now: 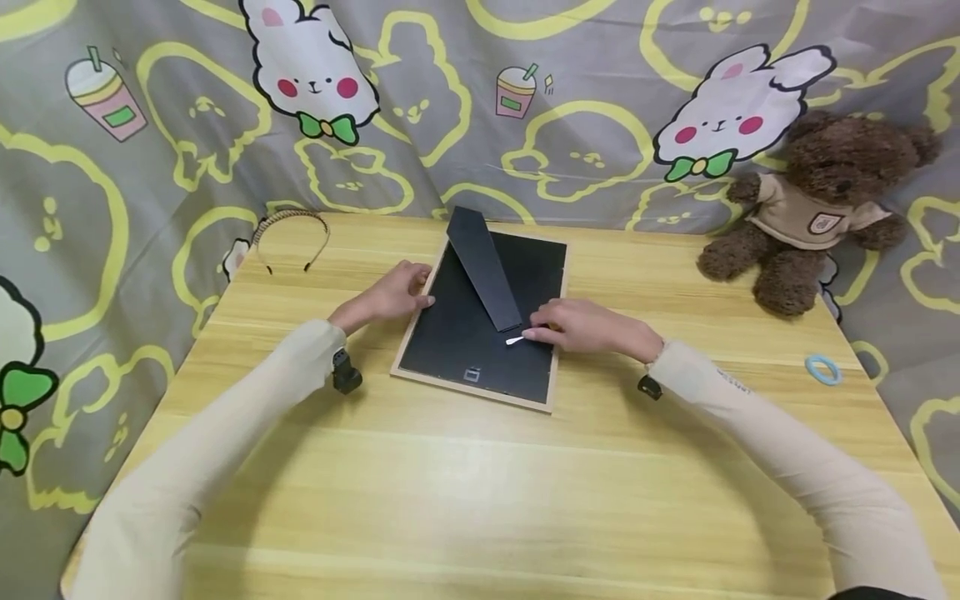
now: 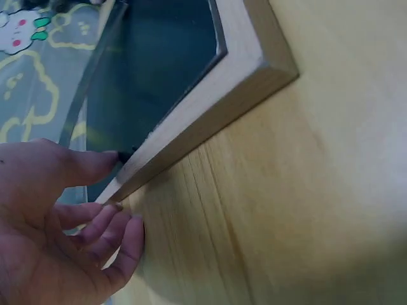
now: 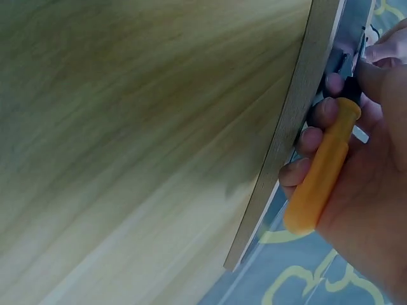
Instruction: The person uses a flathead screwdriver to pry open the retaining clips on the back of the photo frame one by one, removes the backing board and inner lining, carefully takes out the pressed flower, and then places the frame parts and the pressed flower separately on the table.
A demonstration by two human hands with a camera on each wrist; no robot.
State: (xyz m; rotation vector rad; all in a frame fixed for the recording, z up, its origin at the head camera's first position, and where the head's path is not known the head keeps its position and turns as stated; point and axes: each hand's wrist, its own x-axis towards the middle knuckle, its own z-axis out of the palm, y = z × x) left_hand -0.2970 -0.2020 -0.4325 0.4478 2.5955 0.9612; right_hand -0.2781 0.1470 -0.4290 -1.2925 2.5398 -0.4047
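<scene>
A picture frame [image 1: 487, 367] lies back side up on the table, its black backing carrying a folded black stand leg [image 1: 483, 267]. My left hand [image 1: 390, 292] is at the frame's left edge; in the left wrist view the thumb of that hand [image 2: 70, 222] rests on the wooden rim [image 2: 210, 105], other fingers beside its outer side. My right hand [image 1: 585, 325] holds a tool with an orange handle [image 3: 324, 168], fingers curled round it in the right wrist view. A small whitish tip [image 1: 513, 340] shows by its thumb, over the backing near the leg's lower end.
A headband [image 1: 291, 215] lies at the table's back left. On the right are a brown teddy bear [image 1: 813, 208] at the back and a light blue ring [image 1: 823, 369]. A patterned curtain [image 1: 450, 167] hangs behind the wooden table [image 1: 480, 500].
</scene>
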